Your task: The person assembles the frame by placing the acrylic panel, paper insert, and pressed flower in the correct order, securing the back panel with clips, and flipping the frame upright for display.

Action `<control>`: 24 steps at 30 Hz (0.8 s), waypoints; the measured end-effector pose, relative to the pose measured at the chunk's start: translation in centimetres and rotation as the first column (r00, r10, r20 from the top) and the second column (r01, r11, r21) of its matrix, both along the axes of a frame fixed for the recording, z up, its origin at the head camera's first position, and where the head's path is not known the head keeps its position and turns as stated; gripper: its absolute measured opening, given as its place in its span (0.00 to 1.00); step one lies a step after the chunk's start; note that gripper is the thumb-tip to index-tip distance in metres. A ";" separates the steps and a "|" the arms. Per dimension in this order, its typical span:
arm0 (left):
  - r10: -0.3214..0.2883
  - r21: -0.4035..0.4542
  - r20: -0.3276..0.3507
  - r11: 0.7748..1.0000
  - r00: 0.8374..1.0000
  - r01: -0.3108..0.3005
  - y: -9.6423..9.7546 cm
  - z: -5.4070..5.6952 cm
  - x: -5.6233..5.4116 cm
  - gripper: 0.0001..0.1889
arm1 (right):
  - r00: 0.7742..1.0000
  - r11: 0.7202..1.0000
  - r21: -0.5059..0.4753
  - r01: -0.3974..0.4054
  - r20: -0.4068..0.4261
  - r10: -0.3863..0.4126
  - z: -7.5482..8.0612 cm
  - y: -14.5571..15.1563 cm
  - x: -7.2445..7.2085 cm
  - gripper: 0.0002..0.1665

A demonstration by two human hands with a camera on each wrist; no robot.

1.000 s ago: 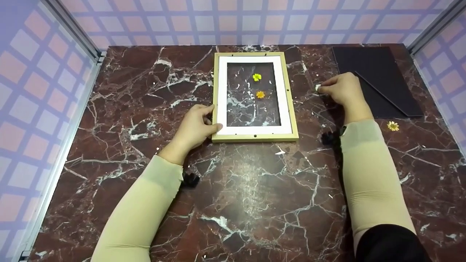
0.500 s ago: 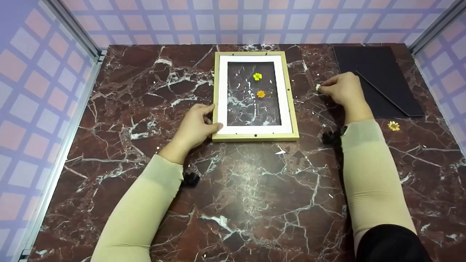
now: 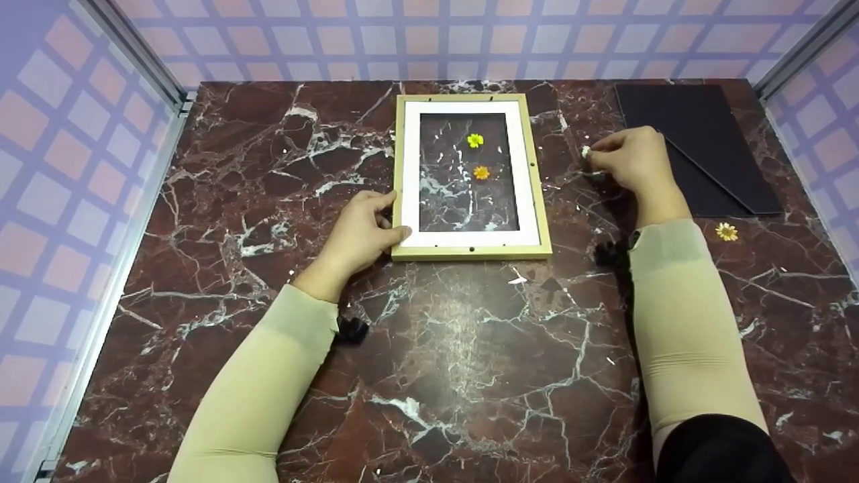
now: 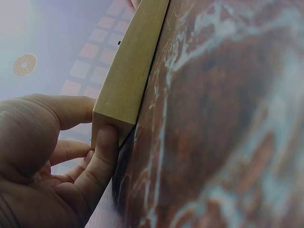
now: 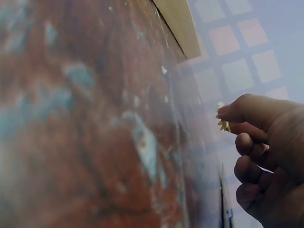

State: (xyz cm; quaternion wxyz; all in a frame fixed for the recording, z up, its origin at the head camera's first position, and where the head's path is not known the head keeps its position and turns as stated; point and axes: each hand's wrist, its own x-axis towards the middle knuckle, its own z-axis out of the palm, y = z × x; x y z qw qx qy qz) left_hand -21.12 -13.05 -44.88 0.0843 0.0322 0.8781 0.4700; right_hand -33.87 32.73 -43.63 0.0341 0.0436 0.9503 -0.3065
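Note:
A light wooden picture frame with a white mat lies on the marbled table. Inside its window are a yellow flower and, below it, an orange flower. My left hand grips the frame's near left corner, thumb on the top face and fingers against the side, as the left wrist view shows. To the right of the frame, my right hand pinches a small pale flower between thumb and index finger, its other fingers curled in.
A black backing board with a slanting strut edge lies at the back right, partly behind the right hand. Nearer, a pale yellow flower lies on the table. Patterned walls close off the back and sides.
My right hand has shifted slightly away from me and tipped up a little with the pale flower. The left hand has kept its hold on the frame.

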 end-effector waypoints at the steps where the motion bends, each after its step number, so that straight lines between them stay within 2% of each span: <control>1: 0.000 0.001 0.000 1.000 1.000 0.000 0.0 0.0 0.0 0.44 | 1.000 1.000 -0.005 0.001 -0.006 -0.001 0.2 -0.1 0.0 0.23; 4: -0.001 0.006 0.004 1.000 1.000 0.001 0.0 0.0 0.0 0.44 | 1.000 1.000 -0.025 0.002 -0.013 -0.002 0.7 -0.7 0.0 0.23; 8: -0.002 0.004 0.002 1.000 1.000 0.002 0.0 -0.1 -0.1 0.44 | 0.999 0.999 -0.019 -0.047 -0.022 0.047 1.3 -2.0 0.0 0.23; 12: -0.009 -0.017 -0.009 1.000 1.000 0.009 0.0 0.0 -0.1 0.44 | 0.993 0.993 0.010 -0.117 -0.018 0.117 2.2 -3.4 -0.2 0.24; 18: -0.023 -0.038 -0.025 0.999 0.999 0.022 0.1 0.2 -0.2 0.44 | 0.985 0.983 0.056 -0.173 -0.012 0.174 4.2 -5.4 -0.5 0.23; 24: -0.020 -0.035 -0.028 0.999 0.999 0.019 -0.1 0.0 -0.1 0.43 | 0.969 0.962 0.116 -0.246 0.008 0.247 5.8 -7.7 -1.4 0.20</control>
